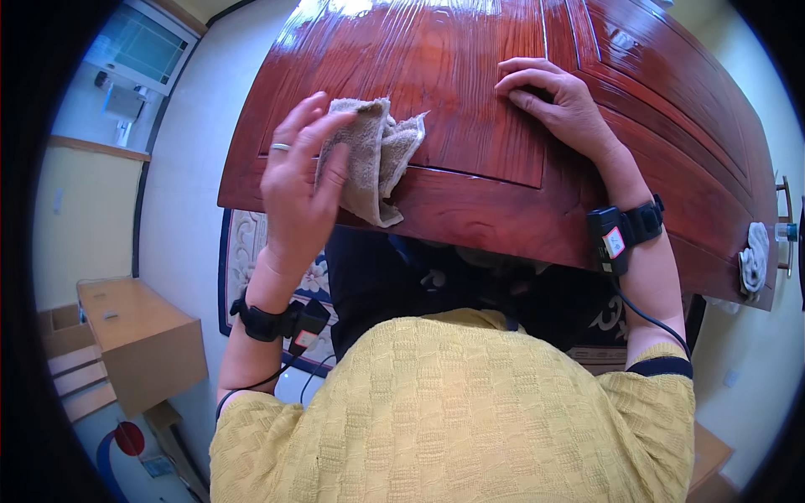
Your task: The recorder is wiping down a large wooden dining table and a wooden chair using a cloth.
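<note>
My left hand (300, 170), with a ring on one finger, holds a folded beige terry cloth (361, 160) between thumb and fingers. The cloth is at the near left part of a glossy red-brown wooden table (465, 220), and one corner hangs near its front edge. I cannot tell whether the cloth's underside touches the wood. My right hand (560, 104) rests on the tabletop to the right, fingers bent and thumb apart, with nothing in it. Grooved panel lines run across the table between and beyond my hands.
A crumpled grey-white cloth (755, 258) lies at the table's right end, near a capped bottle (785, 232). Wrist-worn black devices (608, 241) trail cables along both arms. Below is a patterned rug (245, 236); a wooden cabinet (141, 314) stands left.
</note>
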A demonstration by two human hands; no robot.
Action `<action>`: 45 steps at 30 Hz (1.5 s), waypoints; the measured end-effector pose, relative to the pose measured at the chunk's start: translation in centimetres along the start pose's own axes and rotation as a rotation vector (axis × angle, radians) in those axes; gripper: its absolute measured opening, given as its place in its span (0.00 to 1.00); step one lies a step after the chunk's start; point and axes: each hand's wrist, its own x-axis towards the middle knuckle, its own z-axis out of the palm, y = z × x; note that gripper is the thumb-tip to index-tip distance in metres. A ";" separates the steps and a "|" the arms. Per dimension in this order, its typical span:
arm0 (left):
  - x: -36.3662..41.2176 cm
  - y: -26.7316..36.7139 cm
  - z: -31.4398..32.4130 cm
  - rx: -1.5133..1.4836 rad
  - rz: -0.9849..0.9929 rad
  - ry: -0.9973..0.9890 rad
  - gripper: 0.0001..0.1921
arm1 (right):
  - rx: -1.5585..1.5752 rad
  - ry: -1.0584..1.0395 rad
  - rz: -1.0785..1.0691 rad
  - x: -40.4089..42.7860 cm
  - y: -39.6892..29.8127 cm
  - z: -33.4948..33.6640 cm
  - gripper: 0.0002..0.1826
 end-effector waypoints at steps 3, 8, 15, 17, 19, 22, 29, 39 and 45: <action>0.0 1.8 1.2 0.174 0.120 -0.177 0.26 | -0.037 0.014 -0.018 -0.1 0.0 0.0 0.06; 0.3 1.6 3.5 0.247 0.146 -0.230 0.30 | -0.008 -0.002 -0.022 0.3 -0.3 0.0 0.06; 0.2 4.3 4.3 0.104 0.220 -0.283 0.28 | -0.044 -0.003 -0.027 0.1 -0.1 -0.3 0.07; -0.5 6.7 4.8 -0.069 0.301 -0.354 0.25 | -0.047 0.005 -0.031 0.2 -0.2 -0.4 0.07; -1.0 8.2 5.9 -0.158 0.378 -0.370 0.23 | -0.046 0.001 -0.034 0.1 0.1 -0.7 0.07; -1.2 8.5 6.4 -0.164 0.384 -0.346 0.21 | -0.037 -0.004 -0.036 0.2 -0.1 -0.5 0.07; -1.6 5.6 4.7 -0.142 0.340 -0.279 0.22 | -0.055 -0.008 -0.031 0.2 -0.2 -0.4 0.07; -2.5 -8.1 -3.1 0.228 -0.072 -0.004 0.18 | -0.064 -0.013 -0.007 0.1 -0.7 -0.7 0.07; -2.6 -12.4 -5.2 0.348 -0.208 0.042 0.17 | -0.037 -0.011 -0.019 0.3 -0.6 -0.2 0.06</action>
